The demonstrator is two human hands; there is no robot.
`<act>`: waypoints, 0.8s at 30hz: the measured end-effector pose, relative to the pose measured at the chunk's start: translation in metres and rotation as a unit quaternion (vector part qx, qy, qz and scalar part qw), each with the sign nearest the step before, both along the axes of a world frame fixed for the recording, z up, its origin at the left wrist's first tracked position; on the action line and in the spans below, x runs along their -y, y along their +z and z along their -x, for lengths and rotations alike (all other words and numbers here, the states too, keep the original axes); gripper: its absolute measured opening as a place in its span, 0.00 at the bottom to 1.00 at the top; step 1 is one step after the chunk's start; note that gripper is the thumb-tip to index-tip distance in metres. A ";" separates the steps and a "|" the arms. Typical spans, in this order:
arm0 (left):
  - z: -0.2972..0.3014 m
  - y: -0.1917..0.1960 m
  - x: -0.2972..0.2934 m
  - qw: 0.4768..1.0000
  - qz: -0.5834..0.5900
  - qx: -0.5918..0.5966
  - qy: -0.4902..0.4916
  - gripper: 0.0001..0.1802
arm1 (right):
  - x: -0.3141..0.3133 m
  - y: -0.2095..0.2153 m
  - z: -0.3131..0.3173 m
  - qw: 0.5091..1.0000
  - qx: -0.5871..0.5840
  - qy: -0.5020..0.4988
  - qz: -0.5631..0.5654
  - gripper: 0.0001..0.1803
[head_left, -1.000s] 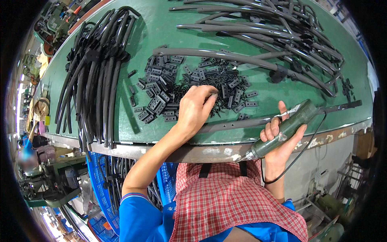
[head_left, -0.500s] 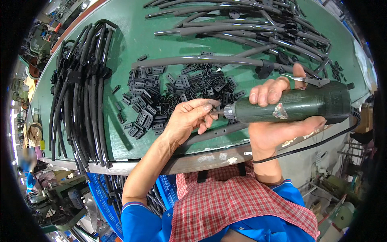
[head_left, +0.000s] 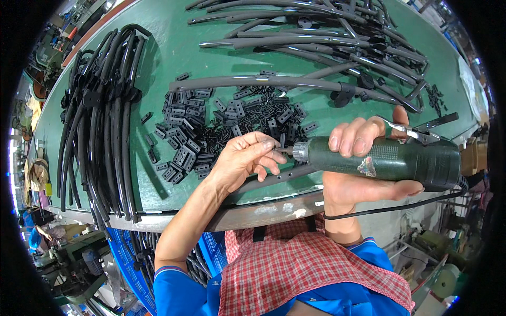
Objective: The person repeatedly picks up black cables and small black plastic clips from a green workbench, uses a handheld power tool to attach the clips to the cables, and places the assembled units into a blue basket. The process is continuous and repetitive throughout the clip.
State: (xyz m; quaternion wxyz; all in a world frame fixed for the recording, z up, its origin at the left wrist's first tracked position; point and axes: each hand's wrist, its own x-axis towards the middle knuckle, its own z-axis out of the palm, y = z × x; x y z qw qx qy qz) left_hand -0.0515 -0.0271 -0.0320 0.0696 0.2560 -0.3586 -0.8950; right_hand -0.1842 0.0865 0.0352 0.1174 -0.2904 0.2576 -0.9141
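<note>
My right hand (head_left: 345,187) is wrapped round a dark green electric screwdriver (head_left: 395,155), held level with its bit (head_left: 285,151) pointing left. A metal lever on the tool lies near my right fingertips. My left hand (head_left: 240,160) pinches thumb and forefinger together at the end of the bit. Whatever sits between them is small and dark, too little to make out. Below both hands a grey tube with holes (head_left: 279,177) lies along the table's near edge. Just beyond my hands are heaped black screws (head_left: 224,129) and black rectangular blocks with holes (head_left: 184,158).
Behind the heap a long grey tube (head_left: 247,80) crosses the green table (head_left: 168,58). Bent tube frames (head_left: 316,39) are piled at the far right, more tubes (head_left: 103,121) at the left. The tool's black cord (head_left: 390,209) loops below my right wrist. Blue crates (head_left: 211,253) stand under the table.
The view has shifted slightly. My left fingers have spread a little, thumb and forefinger still together at the bit. The driver's metal lever now stands farther off its body.
</note>
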 end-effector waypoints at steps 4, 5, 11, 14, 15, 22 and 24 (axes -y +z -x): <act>-0.001 -0.002 -0.002 1.000 -0.012 0.003 -0.020 0.10 | -0.003 -0.002 0.001 0.999 -0.009 0.032 0.027 0.58; -0.002 -0.003 -0.004 1.000 -0.019 0.001 -0.024 0.10 | -0.004 -0.003 0.000 0.999 -0.019 0.034 0.032 0.58; 0.003 -0.002 -0.007 0.999 0.009 0.018 -0.041 0.12 | -0.012 0.002 -0.009 0.992 -0.118 0.031 0.027 0.58; 0.003 -0.003 -0.009 0.999 0.019 0.000 -0.049 0.13 | -0.014 0.002 -0.007 0.992 -0.103 0.050 0.043 0.57; 0.001 -0.002 -0.010 0.999 0.021 -0.009 -0.048 0.14 | -0.014 0.002 -0.006 0.993 -0.092 0.057 0.052 0.56; 0.002 0.013 -0.019 0.993 0.084 -0.044 -0.075 0.19 | -0.020 -0.004 0.025 0.979 0.199 0.032 0.033 0.46; -0.002 0.010 -0.018 0.986 0.165 -0.007 0.012 0.18 | -0.026 -0.009 0.034 0.966 0.258 0.022 0.016 0.42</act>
